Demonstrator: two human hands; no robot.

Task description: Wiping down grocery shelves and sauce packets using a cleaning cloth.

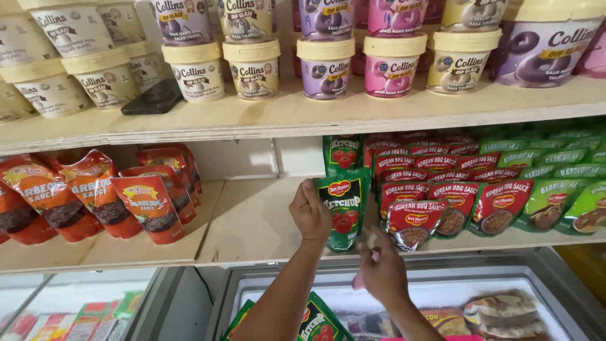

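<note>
Wooden lower shelf: bare board runs left of the grip as far as the orange sauce pouches; its front edge passes just below the left hand. This bare stretch is the widest open room near the grip.

Upper shelf: its edge lies well above the grip and carries rows of lidded tubs, plus a dark flat object up and to the left.

Chest freezer: glass lid below both hands; packets visible under it.

Red sauce pouches: packed in overlapping rows immediately right of the grip, green-labelled pouches beyond them. Little free room on that side.

Green ketchup pouch: upright at the shelf front, between the bare board and the red rows. A second like pouch stands behind it.

Left hand: fingers closed on the pouch's upper left edge.

Right hand: below and right of the pouch, clear of it, closed around a small pink object, mostly hidden.
</note>
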